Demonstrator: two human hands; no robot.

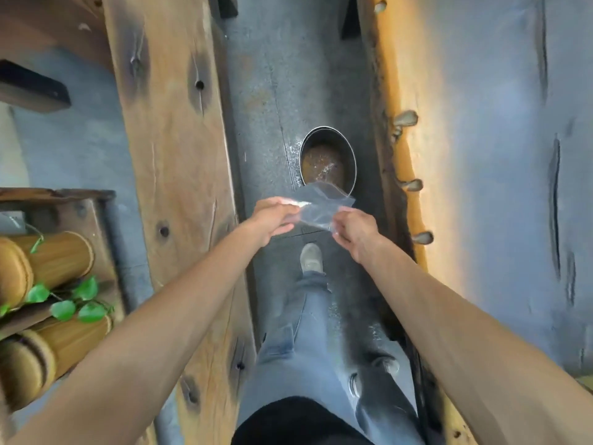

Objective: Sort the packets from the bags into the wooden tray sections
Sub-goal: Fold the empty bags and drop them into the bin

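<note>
Grey floor [266, 91], clear bag [324, 205] stretched crosswise between left hand [272, 220], right hand [356, 231]

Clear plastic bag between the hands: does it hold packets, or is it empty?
Apparently empty: the clear bag, held by left hand and right hand, shows only floor through it.

Grey concrete floor [266, 91], speckled with white residue, runs between a wooden plank bench [173, 149] on the left and a live-edge wooden slab [398, 149] on the right, bearing a round metal bin [327, 159] and the person's shoe [311, 257].
</note>
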